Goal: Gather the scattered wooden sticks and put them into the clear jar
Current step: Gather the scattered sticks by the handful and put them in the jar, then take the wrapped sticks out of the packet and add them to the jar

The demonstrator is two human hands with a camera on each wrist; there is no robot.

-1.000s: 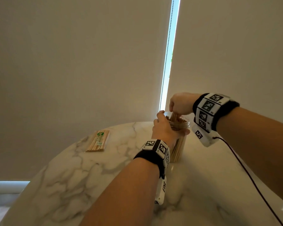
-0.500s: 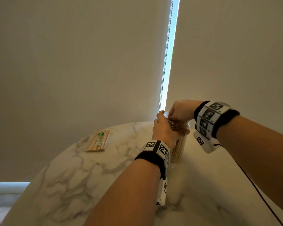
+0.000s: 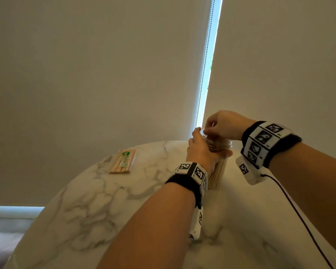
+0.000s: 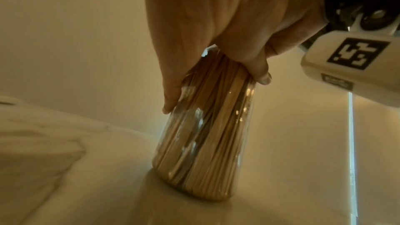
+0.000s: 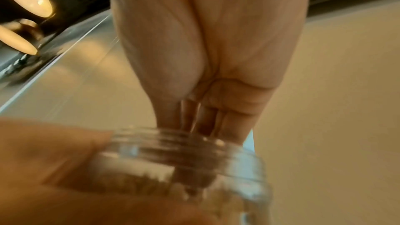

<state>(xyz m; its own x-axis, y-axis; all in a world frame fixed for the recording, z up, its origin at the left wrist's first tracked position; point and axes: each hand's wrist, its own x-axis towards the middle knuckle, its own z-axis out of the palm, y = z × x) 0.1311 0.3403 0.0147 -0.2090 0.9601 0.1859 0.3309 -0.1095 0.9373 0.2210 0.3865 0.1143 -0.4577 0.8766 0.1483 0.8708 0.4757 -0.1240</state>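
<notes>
A clear jar packed with upright wooden sticks stands on the marble table. My left hand grips the jar round its upper part, thumb on one side and fingers on the other. Directly above the jar's mouth is my right hand, fingers bunched and pointing down. In the right wrist view the fingertips of this hand dip behind the threaded rim. Whether they pinch any stick is hidden.
A flat wrapped packet of sticks with a green label lies at the table's far left. A thin dark cable trails from my right wrist over the table. Window blinds and a bead chain hang behind.
The right hand pushed a bunch of sticks down into the jar, then rose slightly; the stick ends no longer stand above the rim. The left hand kept its grip.
</notes>
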